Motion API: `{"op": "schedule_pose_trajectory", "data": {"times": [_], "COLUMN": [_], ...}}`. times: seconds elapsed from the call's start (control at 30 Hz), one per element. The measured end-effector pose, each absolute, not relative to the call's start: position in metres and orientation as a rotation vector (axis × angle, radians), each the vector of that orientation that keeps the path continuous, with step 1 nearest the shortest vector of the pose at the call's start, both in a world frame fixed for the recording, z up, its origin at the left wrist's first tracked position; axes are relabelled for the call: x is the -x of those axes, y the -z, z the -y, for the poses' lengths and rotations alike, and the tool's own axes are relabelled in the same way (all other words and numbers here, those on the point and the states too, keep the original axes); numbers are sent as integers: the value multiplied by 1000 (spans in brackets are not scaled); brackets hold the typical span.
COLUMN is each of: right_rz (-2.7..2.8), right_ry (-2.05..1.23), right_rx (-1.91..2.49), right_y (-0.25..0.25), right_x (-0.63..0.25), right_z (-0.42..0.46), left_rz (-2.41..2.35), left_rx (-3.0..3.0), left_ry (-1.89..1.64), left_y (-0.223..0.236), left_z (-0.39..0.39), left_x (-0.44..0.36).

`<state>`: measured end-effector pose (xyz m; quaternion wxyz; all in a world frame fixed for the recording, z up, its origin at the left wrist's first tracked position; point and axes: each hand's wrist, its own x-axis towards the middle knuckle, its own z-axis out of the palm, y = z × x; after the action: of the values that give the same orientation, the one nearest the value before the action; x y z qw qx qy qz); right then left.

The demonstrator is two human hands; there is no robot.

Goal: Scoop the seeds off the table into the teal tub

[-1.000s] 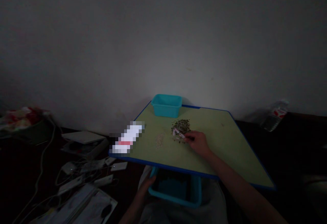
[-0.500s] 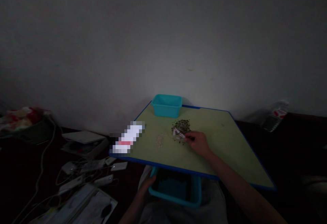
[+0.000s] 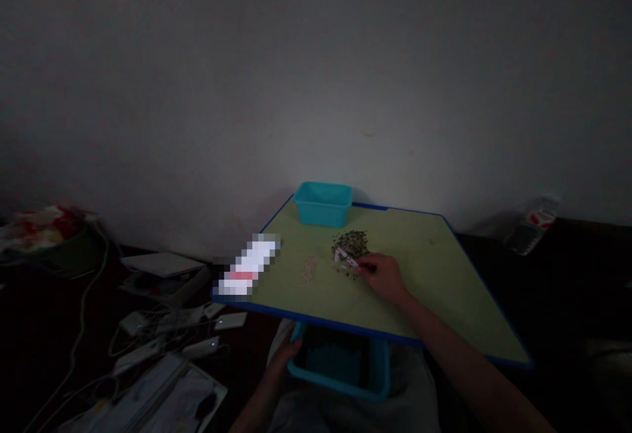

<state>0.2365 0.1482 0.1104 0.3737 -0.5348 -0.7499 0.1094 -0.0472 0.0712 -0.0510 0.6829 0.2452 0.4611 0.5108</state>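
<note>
By the speckled pile (image 3: 352, 242), the right hand (image 3: 384, 278) angles leftward.

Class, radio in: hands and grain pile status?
Right hand pinching pale tool at grain pile. Left hand on lower turquoise bin's rim. Tool partly covers pile's near edge.

Smooth plastic bins (image 3: 340, 384), matt tabletop (image 3: 419, 242)

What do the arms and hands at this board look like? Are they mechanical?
No, they are human: a bare, ungloved right hand and a bare, ungloved left hand. The slim, uncovered right forearm and left forearm show no sleeves, cables or markings where visible. The picture is too dim to rule out small rings.
</note>
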Motion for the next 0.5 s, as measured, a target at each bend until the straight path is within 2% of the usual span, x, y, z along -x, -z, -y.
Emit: {"op": "schedule_pose_trajectory", "data": {"times": [0.5], "right_rz": [1928], "right_ry": [-330], "right_rx": [1377], "right_y": [-114], "right_x": [-236], "right_z": [-146], "left_rz": [-1107], "left_rx": [-435], "left_ry": [-1013], "left_y": [59], "left_z": [-93], "left_x": [55]}}
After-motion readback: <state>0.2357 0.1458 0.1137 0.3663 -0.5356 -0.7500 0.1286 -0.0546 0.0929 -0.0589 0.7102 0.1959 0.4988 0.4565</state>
